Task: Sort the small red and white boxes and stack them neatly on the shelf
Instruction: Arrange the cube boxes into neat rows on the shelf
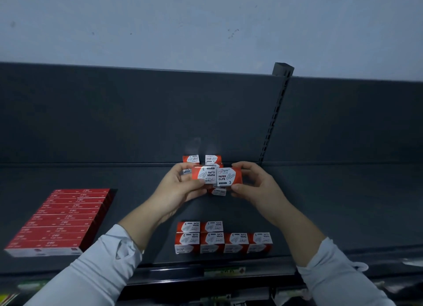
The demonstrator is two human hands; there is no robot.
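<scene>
Two small red and white paper clip boxes are held side by side above the dark shelf [137, 191]. My left hand [177, 189] grips the left box [204, 175], whose label is upside down. My right hand [254, 184] grips the right box [229, 176], label upright. Behind and below them, more such boxes [213, 159] sit near the back panel, partly hidden by my hands. A neat group of several boxes [211, 239] stands near the front edge, in two rows.
A flat block of long red boxes [61, 221] lies on the shelf at the left. A slotted upright post [274, 113] divides the grey back panel. The front rail [224, 271] carries price labels.
</scene>
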